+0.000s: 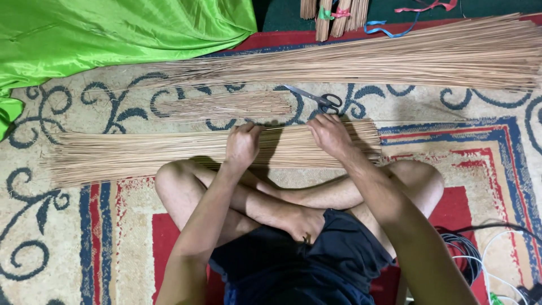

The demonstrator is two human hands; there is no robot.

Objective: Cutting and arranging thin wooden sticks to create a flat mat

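Note:
I sit cross-legged on a patterned carpet. A flat layer of thin tan sticks lies across the floor just beyond my knees. My left hand rests on this layer with its fingers curled over some sticks. My right hand presses on the same layer further right, fingers bent into the sticks. A pair of scissors lies just beyond my right hand, blades pointing left.
A small heap of short stick cuttings lies beyond the hands. A long, large pile of sticks runs along the far side. Tied stick bundles stand at the top, green cloth at top left, cables at bottom right.

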